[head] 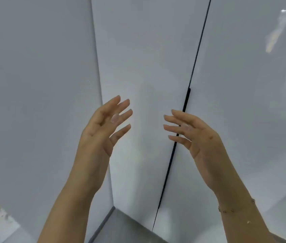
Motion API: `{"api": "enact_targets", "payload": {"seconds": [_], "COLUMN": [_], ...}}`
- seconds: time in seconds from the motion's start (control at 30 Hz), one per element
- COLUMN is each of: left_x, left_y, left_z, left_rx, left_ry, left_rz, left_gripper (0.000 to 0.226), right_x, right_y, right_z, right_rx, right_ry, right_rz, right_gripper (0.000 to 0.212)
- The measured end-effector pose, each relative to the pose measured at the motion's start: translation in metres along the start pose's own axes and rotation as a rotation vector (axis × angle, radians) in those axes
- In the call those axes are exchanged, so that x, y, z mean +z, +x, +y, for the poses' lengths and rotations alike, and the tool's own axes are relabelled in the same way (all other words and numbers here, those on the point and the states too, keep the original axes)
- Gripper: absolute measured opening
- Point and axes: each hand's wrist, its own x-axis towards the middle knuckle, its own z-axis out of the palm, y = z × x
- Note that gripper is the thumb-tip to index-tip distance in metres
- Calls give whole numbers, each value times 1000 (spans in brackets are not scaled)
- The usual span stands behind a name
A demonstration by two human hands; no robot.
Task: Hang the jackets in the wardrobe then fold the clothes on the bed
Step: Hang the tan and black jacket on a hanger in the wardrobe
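Both hands raised, empty, fingers loosely spread: left hand [103, 127], right hand [191, 135] just before the dark handle [186, 100] on the closed white wardrobe [147, 58]. Probably best hooking fingertips behind that handle, pulling evenly. No jackets or bed visible.

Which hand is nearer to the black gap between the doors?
Right. The right hand overlaps the gap in the view, its fingers crossing it. The left hand is open and well to the left of it.
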Motion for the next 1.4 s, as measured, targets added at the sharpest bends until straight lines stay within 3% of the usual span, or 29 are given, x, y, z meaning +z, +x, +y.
{"api": "enact_targets", "payload": {"seconds": [0.23,0.57,1.07,1.4], "left_x": [-11,-53,-105,-145], "left_y": [-101,-293,-637,-795], "left_z": [12,104,263,312], "left_rx": [-49,9,157,284], "left_ry": [64,304,441,378], "left_rz": [407,882,1498,1920], "left_gripper": [44,39,39,37], "right_x": [30,184,443,588], "right_y": [-27,-128,-427,-585], "right_z": [41,21,-83,-120], "right_rx": [144,275,317,346], "right_ry": [128,316,370,339], "right_rz": [-390,-870,-1517,-1902], "right_gripper": [32,31,31,28]}}
